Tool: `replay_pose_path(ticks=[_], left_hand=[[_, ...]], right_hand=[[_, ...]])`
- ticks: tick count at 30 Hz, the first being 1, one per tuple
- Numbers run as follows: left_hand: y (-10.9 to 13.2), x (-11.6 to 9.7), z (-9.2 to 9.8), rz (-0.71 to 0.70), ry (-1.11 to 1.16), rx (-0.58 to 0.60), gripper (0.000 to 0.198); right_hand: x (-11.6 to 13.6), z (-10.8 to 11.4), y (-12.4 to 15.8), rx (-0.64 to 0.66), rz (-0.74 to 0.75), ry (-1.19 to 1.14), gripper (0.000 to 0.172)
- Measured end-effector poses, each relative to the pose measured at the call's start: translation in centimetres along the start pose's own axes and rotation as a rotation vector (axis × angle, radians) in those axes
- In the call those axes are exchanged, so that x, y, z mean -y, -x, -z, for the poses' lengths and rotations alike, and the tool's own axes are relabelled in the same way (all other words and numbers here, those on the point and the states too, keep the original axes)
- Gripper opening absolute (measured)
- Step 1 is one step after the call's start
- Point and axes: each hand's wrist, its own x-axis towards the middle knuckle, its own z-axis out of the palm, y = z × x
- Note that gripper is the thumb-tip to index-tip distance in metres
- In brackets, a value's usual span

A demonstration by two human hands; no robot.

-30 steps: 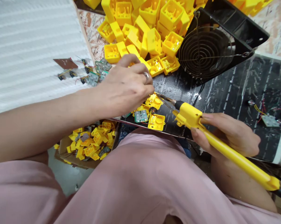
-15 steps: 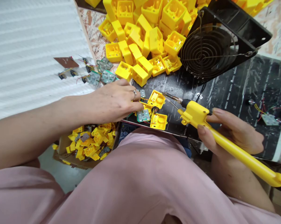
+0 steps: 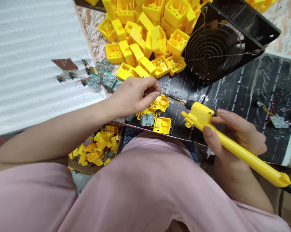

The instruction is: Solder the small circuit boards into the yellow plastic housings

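Observation:
My right hand is wrapped round a yellow soldering iron, whose metal tip points left over the black work surface. Thumb and fingertips of my left hand are pinched together by that tip, above a yellow plastic housing; whatever they hold is too small to make out. Just below lie a green circuit board, a small round black speaker and another open yellow housing. Part of the nearer housings is hidden behind my left hand.
A heap of yellow housings stands at the back, beside a black fan. Wired circuit boards lie on the white ribbed sheet at left. A box of yellow parts sits below the table edge. Another wired board lies at right.
My left hand has moved right and up from the circuit board to the iron's tip, its fingers now pinched. The soldering iron stays nearly in place; the whole view has shifted slightly.

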Motion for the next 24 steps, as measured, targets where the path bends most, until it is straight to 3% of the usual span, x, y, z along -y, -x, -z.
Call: replay_pose_path(ticks=[5, 10, 17, 24], left_hand=[[0.6, 0.9, -1.3, -0.237, -0.269, -0.077, 0.035], [1.5, 1.6, -1.3, -0.42, -0.353, -0.167, 0.034], [0.3, 2.1, -0.7, -0.346, -0.495, -0.181, 0.046], [-0.8, 1.8, -0.2, -0.178, -0.486, -0.091, 0.04]], right_hand=[[-0.2, 0.3, 0.4, -0.008, -0.038, 0.02, 0.06], [-0.5, 0.4, 0.5, -0.019, -0.018, -0.031, 0.065], [-0.5, -0.3, 0.4, -0.063, -0.06, -0.085, 0.063], [-0.2, -0.3, 0.5, -0.08, -0.095, -0.069, 0.061]])
